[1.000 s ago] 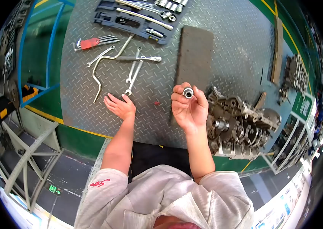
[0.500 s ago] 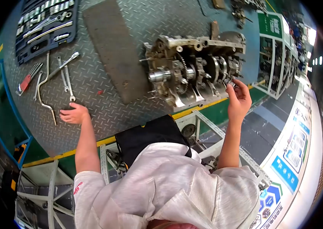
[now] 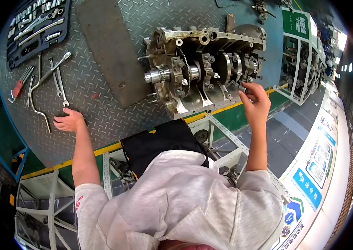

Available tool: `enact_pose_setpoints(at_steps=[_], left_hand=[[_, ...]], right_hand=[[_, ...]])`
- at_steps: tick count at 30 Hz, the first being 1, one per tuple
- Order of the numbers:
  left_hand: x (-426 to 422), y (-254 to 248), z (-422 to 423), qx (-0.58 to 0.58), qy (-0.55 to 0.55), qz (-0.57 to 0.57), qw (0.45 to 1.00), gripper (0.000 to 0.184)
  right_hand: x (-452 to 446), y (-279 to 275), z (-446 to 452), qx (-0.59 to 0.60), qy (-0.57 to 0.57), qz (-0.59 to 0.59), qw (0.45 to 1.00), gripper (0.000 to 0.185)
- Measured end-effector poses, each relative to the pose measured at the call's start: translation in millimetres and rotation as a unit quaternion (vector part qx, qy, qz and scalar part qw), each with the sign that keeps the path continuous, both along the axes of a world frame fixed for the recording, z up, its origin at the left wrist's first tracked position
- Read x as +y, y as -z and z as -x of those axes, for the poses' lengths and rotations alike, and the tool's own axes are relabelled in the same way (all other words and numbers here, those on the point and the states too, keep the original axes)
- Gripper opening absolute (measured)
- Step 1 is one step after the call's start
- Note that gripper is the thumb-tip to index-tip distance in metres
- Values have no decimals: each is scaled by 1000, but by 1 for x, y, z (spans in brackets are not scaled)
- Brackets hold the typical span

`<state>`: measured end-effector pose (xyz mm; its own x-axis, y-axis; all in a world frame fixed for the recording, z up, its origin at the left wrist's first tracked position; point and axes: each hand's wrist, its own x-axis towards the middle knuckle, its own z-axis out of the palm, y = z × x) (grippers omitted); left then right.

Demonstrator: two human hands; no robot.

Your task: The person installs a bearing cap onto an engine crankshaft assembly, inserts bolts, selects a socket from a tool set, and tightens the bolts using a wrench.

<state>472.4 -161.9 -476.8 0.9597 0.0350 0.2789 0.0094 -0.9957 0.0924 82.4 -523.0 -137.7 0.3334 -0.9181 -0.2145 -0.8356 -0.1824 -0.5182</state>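
An engine block (image 3: 201, 108) lies on the steel-plate table with its crankshaft (image 3: 156, 76) and several bearing caps showing. At the block's right front edge, my right hand (image 3: 255, 102) pinches a small round metal part (image 3: 242, 87) between thumb and fingers; its exact kind is hard to make out. Far to the left, my left hand (image 3: 70, 121) rests low over the table with fingers spread, holding nothing. Just beyond its fingers is the end of a combination wrench (image 3: 62, 89). A bent speed handle (image 3: 39, 109) lies left of that hand.
A socket set case (image 3: 39, 31) lies at the back left, with a red-holder hex key set (image 3: 20, 86) below it. A flat brown plate (image 3: 112, 54) lies between tools and block. A black cloth bag (image 3: 162, 143) hangs at the table's front edge. White shelving (image 3: 297, 68) stands right.
The view has shifted, so table and block appear further left. My right hand still pinches the small part, slightly further from the crankshaft. My left hand stays beside the wrench.
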Motion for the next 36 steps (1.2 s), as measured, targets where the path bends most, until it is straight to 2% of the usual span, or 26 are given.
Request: enact_pose_setpoints(at_steps=[3,6,9,11,18,21,23,27,29,31,33,34,36], left_hand=[[-1,-2,0,4,-1,4,1000,65],[-1,-2,0,5,-2,5,1000,65],[-1,0,0,1,-8,8,1000,66],[0,-1,0,0,1,1,1000,66],[1,0,0,6,-2,9,1000,66],[-1,0,-1,4,-4,5,1000,66],[0,0,-1,-5,6,2,1000,66],[2,2,-3,1,3,-6,1000,66],[2,0,-2,8,9,1,1000,66],[1,1,-3,14,7,3,1000,67],[2,1,-3,14,5,4,1000,67],[2,2,-3,15,3,5,1000,67],[4,4,-3,12,6,2,1000,67]], right_hand=[[1,1,0,-26,5,9,1000,24],[2,2,-4,-30,-38,33,998,23],[-2,-2,-11,38,-88,63,993,23],[-3,-4,-14,85,-181,104,974,23],[-8,-8,-17,117,-196,78,970,23],[-5,-7,-18,108,-162,64,979,21],[-3,0,-12,62,-43,27,997,20],[-3,8,-6,64,-37,30,997,19],[-3,1,-18,166,-82,76,980,22],[-9,5,-21,180,-122,113,970,25],[-12,7,-22,245,-168,148,943,28],[-11,10,-22,249,-172,143,942,28],[-7,16,-17,255,-104,166,947,32]])
